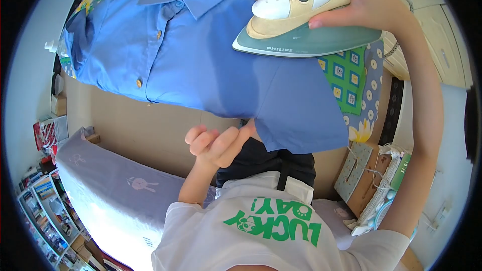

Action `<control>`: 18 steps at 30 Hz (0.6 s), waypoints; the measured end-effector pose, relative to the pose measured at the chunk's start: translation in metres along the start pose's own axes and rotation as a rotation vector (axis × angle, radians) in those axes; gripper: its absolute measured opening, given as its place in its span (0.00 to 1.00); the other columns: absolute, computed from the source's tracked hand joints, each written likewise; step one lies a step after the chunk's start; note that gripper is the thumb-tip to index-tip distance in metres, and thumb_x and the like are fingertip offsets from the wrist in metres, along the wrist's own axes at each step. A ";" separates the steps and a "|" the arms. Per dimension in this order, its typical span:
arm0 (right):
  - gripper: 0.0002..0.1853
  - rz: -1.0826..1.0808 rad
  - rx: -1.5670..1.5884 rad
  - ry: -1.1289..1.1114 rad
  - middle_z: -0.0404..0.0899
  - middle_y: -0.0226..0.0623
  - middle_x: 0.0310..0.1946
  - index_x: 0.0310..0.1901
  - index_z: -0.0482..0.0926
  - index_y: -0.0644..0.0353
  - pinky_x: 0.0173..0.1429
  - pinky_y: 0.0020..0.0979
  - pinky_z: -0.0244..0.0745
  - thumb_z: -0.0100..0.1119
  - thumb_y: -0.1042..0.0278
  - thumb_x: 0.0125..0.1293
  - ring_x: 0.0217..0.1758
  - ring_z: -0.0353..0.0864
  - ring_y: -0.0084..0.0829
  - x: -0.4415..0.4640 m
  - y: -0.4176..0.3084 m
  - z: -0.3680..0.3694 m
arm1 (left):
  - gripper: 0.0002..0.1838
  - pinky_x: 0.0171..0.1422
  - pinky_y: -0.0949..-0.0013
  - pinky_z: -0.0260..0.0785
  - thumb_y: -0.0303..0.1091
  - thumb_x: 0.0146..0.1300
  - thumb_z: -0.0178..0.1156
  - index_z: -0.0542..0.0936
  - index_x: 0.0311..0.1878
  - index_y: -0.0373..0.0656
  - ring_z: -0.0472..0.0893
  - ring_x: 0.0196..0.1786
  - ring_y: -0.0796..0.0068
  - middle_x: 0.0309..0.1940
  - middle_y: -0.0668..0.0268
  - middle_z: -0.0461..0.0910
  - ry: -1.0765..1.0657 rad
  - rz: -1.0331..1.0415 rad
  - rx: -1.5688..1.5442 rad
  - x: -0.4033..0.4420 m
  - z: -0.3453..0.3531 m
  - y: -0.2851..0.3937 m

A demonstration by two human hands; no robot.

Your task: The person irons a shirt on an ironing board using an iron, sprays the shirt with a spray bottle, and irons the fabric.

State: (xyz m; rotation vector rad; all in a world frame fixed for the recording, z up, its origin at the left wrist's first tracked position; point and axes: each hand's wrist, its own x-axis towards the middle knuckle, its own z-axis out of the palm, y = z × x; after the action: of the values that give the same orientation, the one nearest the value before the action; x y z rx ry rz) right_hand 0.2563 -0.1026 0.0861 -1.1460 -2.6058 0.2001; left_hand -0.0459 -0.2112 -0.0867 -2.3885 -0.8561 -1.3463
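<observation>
A blue button-up shirt (191, 65) with a pointed collar and gold buttons lies spread in front of me. A darker band, perhaps damp, runs across it near the sleeve (301, 100). My right hand (366, 2) is wrapped around the handle of a green, white and cream iron (301, 32). The iron rests on or just over the shirt near the shoulder, its tip pointing left. My left hand (218, 145) has curled fingers at the shirt's near edge, pinching the sleeve's lower corner; the thumb is mostly hidden by cloth.
Beneath the shirt lies an ironing board with a green patterned cover (346, 78). A clear bottle with a white cap (51, 46) stands at the far left. Nearer me is a grey-lilac bed cover (125, 185). Bookshelves (47, 211) stand lower left, a wooden box (359, 170) with cords at right.
</observation>
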 end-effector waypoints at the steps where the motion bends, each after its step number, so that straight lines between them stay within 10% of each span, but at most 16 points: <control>1: 0.22 -0.001 0.000 0.002 0.83 0.34 0.26 0.35 0.83 0.54 0.27 0.28 0.72 0.73 0.45 0.47 0.26 0.83 0.33 0.000 0.000 0.000 | 0.08 0.45 0.70 0.52 0.37 0.47 0.69 0.83 0.29 0.68 0.57 0.41 0.76 0.33 0.87 0.66 -0.022 -0.027 -0.060 -0.005 -0.003 0.001; 14: 0.23 0.084 -0.087 -0.017 0.83 0.35 0.25 0.34 0.82 0.54 0.29 0.30 0.73 0.71 0.42 0.47 0.27 0.83 0.36 -0.002 -0.009 -0.003 | 0.13 0.41 0.64 0.59 0.42 0.64 0.59 0.80 0.24 0.50 0.66 0.38 0.66 0.29 0.75 0.71 -0.211 -0.293 -0.349 -0.043 -0.042 0.013; 18: 0.25 0.109 -0.085 -0.005 0.83 0.36 0.26 0.34 0.82 0.55 0.30 0.29 0.74 0.71 0.41 0.46 0.28 0.83 0.36 -0.003 -0.007 -0.001 | 0.17 0.32 0.71 0.62 0.39 0.67 0.57 0.80 0.25 0.40 0.73 0.30 0.75 0.28 0.69 0.76 -0.408 -0.786 -0.720 -0.030 -0.031 0.038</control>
State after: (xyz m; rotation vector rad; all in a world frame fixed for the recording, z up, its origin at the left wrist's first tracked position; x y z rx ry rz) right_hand 0.2536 -0.1094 0.0881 -1.3197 -2.5807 0.1152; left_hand -0.0554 -0.2675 -0.0932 -3.1033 -1.8240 -1.6491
